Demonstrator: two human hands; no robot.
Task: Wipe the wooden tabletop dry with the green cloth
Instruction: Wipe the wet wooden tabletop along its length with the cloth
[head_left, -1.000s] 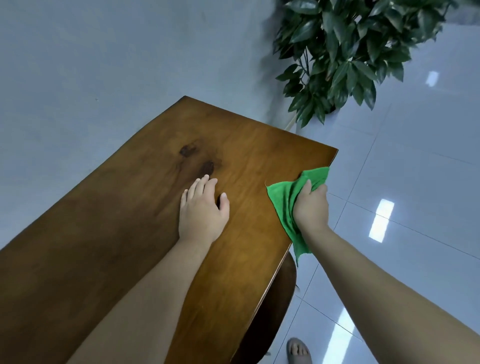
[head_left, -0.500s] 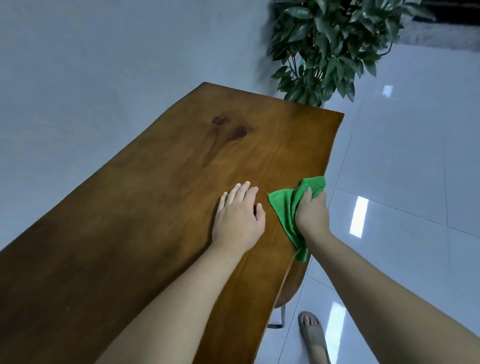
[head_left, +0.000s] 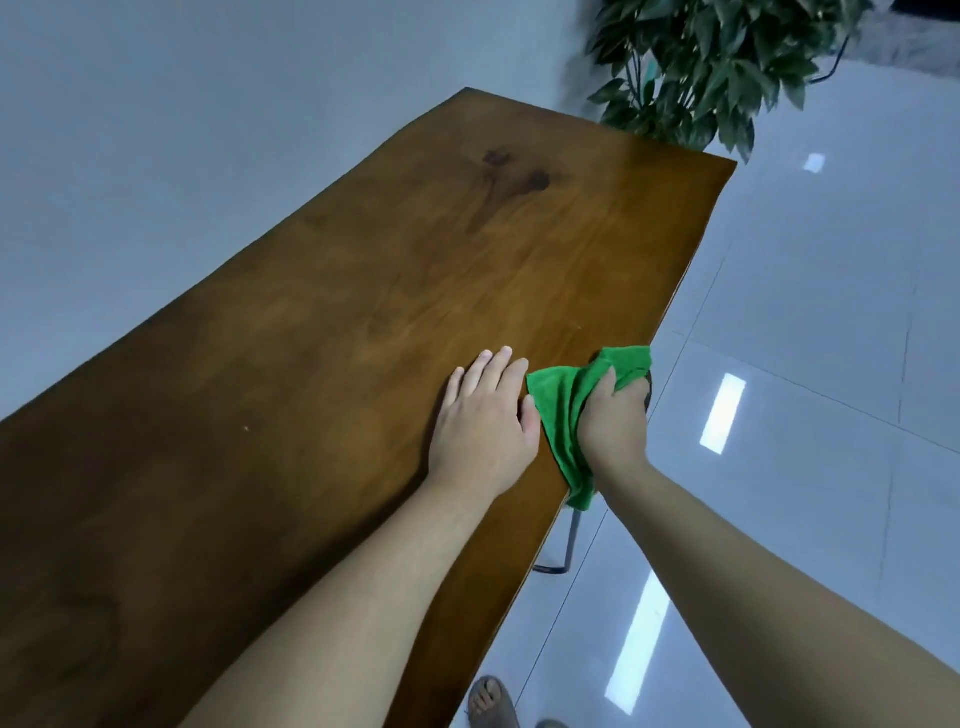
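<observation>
A long wooden tabletop runs from the lower left to the upper right, with dark knots near its far end. My right hand is closed on the green cloth and presses it against the table's right edge; a corner of the cloth hangs over that edge. Just left of the cloth, my left hand lies flat on the wood with its fingers together, its thumb touching the cloth.
A leafy potted plant stands past the table's far end. A glossy grey tiled floor lies to the right. A dark metal table leg shows under the right edge, and a sandalled foot is below. A pale wall is on the left.
Both hands have slid back along the right edge toward me, away from the far end. My left hand has closed up beside the cloth. The view has tilted, showing more tabletop.
</observation>
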